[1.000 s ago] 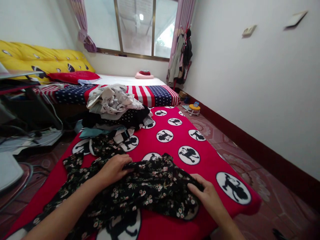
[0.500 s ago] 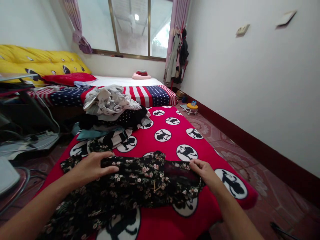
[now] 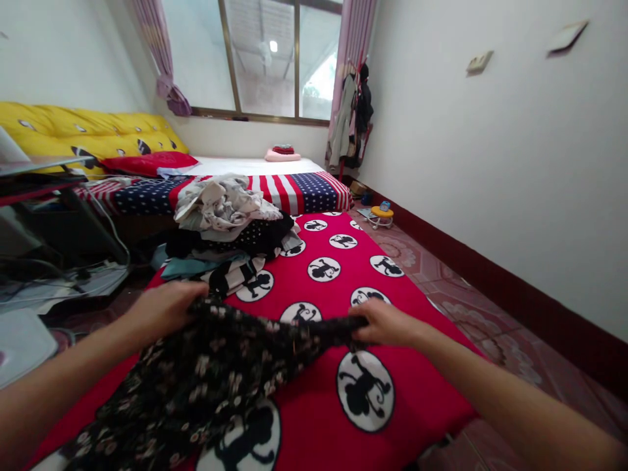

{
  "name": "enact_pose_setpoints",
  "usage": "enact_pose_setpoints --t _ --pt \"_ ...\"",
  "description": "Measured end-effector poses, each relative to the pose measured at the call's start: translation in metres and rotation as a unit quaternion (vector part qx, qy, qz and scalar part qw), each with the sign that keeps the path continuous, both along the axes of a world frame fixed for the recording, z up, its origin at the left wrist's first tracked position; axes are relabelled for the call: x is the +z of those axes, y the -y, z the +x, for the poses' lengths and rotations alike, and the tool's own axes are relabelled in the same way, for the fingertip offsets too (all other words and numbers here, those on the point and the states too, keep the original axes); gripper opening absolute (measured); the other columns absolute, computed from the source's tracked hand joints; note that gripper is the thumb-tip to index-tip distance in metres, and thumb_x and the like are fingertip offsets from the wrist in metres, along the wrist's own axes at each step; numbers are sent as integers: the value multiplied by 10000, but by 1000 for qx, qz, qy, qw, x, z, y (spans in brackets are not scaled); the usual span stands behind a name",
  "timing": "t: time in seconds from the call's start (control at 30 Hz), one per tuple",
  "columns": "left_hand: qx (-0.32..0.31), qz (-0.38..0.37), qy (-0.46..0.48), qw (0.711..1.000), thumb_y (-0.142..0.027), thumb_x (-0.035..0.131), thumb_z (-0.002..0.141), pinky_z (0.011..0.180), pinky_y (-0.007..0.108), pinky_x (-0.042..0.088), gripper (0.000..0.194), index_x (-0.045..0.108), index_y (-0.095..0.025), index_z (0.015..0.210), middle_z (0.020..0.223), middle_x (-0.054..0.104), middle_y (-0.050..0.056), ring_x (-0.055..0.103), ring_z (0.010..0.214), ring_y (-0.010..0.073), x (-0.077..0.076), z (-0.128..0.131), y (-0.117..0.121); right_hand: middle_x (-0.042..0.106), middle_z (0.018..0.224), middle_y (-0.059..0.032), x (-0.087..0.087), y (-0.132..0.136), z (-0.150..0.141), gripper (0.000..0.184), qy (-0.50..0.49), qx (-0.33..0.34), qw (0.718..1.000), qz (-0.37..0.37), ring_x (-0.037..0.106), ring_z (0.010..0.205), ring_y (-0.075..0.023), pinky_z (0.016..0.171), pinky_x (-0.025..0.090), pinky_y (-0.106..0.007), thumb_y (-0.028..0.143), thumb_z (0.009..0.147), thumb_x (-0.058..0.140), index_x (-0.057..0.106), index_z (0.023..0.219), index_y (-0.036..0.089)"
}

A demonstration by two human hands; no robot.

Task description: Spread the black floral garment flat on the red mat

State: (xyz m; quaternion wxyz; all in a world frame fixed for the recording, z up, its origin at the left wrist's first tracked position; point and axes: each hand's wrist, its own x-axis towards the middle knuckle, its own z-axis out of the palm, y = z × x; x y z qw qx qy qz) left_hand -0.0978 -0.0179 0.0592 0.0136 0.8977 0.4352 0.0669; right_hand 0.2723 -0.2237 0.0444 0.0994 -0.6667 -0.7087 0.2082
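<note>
- Black floral garment (image 3: pixel 210 373), motion-blurred; lower end cut off by the bottom edge;
- Left hand (image 3: pixel 167 307), blurred; fingertips hidden;
- Window (image 3: pixel 262 59), top cut off;
- White surface (image 3: pixel 24 347), cut off at left

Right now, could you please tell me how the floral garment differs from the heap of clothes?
The floral garment is stretched between the left hand and the right hand; the heap of clothes is untouched. The garment is one black flowered piece, while the heap mixes white, black and teal items. The garment is nearer the camera than the heap. Both are creased cloth.
</note>
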Motion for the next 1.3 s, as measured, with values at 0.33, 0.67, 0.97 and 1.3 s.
enact_pose_setpoints --t 0.33,0.67,0.97,1.3 --pt "19 283 173 943 -480 550 756 820 294 386 443 664 -212 1089 972 648 -19 536 908 168 150 13 -22 669 887 -33 105 -124 60 203 -87 -106 858 495 614 852 -189 807 463 -317 221 692 655 733 876 185" --pt "-178 -220 171 944 -137 592 679 719 267 449 220 659 -218 871 856 686 6 611 790 174 -33 51 123 678 650 -36 -52 -60 111 277 -136 -304 890 310 611 621 -194 619 476 -311 193 591 459 695 729 151" --pt "-150 -342 362 854 -119 696 627 785 298 467 244 703 -235 841 866 705 34 621 826 197 -101 131 198 660 1061 -61 -74 -23 29 234 -50 -169 932 316 570 1047 -226 964 391 -404 133 758 503 670 898 215" --pt "-173 -153 288 930 -286 646 827 1009 367 398 227 704 -246 1043 1153 658 64 567 1107 233 -63 122 105 590 970 -68 -108 1 -19 65 26 -94 961 259 529 951 -237 856 417 -395 253 869 583 546 849 203"
